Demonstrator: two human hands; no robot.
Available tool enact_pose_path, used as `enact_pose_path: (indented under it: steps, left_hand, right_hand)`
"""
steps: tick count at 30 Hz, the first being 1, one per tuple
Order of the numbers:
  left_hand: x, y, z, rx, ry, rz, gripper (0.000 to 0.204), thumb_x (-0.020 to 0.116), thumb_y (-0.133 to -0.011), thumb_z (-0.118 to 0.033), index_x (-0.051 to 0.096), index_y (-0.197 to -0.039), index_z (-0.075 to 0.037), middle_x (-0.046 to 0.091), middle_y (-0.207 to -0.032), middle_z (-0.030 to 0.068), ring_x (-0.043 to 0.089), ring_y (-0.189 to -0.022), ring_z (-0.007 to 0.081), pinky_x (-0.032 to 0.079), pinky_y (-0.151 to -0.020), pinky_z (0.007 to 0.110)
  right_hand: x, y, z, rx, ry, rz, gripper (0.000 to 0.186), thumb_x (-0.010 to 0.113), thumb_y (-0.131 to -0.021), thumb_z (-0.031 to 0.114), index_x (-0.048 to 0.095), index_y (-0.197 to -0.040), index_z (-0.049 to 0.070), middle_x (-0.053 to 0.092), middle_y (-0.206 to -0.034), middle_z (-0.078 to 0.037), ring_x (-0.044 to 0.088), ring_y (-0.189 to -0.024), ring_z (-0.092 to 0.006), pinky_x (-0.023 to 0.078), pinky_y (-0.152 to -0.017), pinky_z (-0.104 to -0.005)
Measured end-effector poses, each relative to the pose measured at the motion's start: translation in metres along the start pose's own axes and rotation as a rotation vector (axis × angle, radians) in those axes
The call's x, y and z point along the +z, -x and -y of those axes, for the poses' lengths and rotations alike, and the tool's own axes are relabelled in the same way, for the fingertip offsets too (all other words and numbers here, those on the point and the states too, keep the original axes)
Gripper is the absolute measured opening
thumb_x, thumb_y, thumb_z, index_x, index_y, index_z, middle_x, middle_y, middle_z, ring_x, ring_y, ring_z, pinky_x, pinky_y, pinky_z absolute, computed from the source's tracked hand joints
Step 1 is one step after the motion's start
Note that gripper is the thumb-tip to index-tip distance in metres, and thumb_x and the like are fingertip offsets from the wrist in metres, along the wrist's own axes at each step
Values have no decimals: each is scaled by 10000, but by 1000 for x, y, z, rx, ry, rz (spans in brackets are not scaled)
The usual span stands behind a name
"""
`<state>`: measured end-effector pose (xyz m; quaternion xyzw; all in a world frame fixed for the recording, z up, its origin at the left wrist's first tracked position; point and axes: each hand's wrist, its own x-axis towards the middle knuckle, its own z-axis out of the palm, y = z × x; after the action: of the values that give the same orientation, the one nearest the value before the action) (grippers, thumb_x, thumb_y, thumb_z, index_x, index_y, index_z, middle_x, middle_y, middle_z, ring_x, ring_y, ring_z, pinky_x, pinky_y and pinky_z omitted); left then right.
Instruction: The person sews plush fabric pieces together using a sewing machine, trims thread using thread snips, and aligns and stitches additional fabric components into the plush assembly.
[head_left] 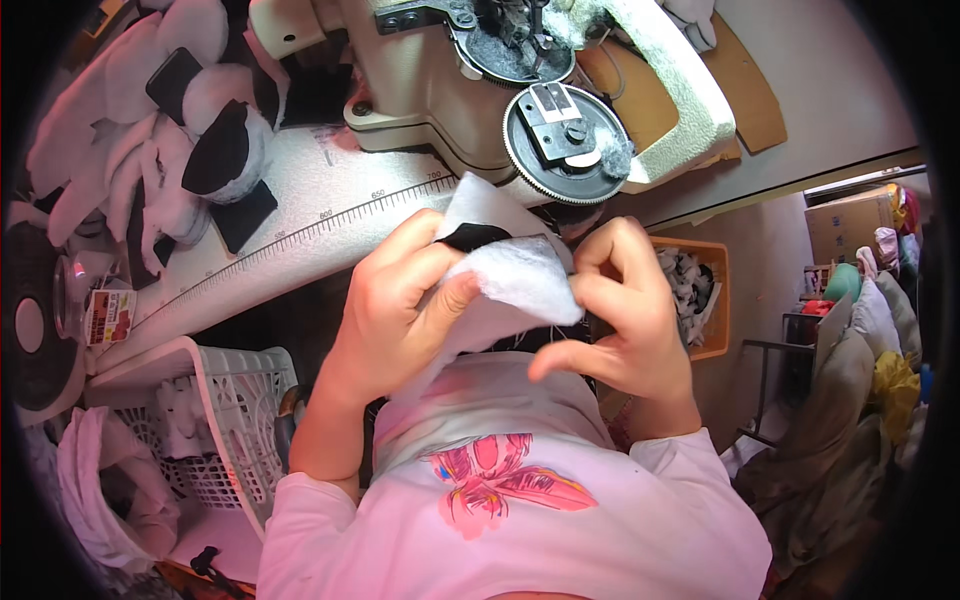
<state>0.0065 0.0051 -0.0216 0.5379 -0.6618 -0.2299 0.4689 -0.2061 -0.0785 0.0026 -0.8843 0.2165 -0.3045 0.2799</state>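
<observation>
In front of my chest is a white fluffy fabric piece (pixel 515 282) with a black patch on its inner side, folded and partly opened out. My left hand (pixel 392 305) grips its left side, the thumb pressed on the white pile and the fingers behind. At the right edge of the piece is my right hand (pixel 630 315). Its fingers are curled in against that edge, while the thumb stands away from it. Whatever lies between those curled fingers is hidden. Just beyond both hands is the toothed round plate (pixel 567 145) of a sewing machine (pixel 430 125), with lint on it.
White and black fabric pieces (pixel 190 150) are heaped at the far left on the white table (pixel 300 190), which has a printed ruler edge. A white plastic basket (pixel 235 400) stands at lower left. To the right are an orange crate (pixel 715 335) of scraps and piled cloth (pixel 835 450).
</observation>
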Motion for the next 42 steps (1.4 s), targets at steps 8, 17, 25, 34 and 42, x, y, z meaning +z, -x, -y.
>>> enact_pose_path:
  steps: [8, 17, 25, 34, 42]
  left_hand:
    - [5, -9, -4, 49, 52, 97, 248, 756, -707, -76, 586, -853, 31, 525, -877, 144, 549, -725, 302, 464, -650, 356]
    - [17, -14, 3, 139, -91, 69, 231, 729, -702, -93, 570, -843, -2, 574, -947, 156, 605, -741, 321, 499, -621, 392]
    - [11, -19, 2, 208, -53, 117, 255, 693, -835, -230, 571, -853, -7, 587, -922, 163, 608, -685, 315, 502, -586, 383]
    - [9, -20, 0, 168, -42, 80, 198, 704, -809, -132, 555, -846, -6, 572, -885, 150, 591, -659, 316, 479, -564, 385]
    - [20, -15, 0, 91, 49, -170, 225, 752, -743, -19, 544, -826, 2, 596, -859, 160, 600, -672, 306, 492, -586, 342]
  right_hand:
    - [19, 10, -6, 56, 69, -39, 246, 783, -613, 170, 640, -761, 36, 440, -852, -91, 401, -843, -265, 326, -764, -372]
    - [18, -5, 0, 161, -14, -162, 379, 859, -646, 233, 668, -887, 12, 542, -983, -106, 464, -954, -257, 410, -816, -348]
    - [27, -9, -8, 407, -603, -292, 156, 790, -747, 20, 726, -886, -4, 671, -938, -94, 627, -901, -171, 489, -815, -296]
    - [31, -11, -9, 574, -891, -287, 238, 757, -798, 0, 691, -1024, -34, 692, -983, -54, 622, -915, -114, 506, -811, -266]
    - [37, -12, 1, 480, -801, -438, 206, 745, -815, 3, 681, -1004, -49, 692, -956, -69, 632, -878, -103, 518, -783, -253]
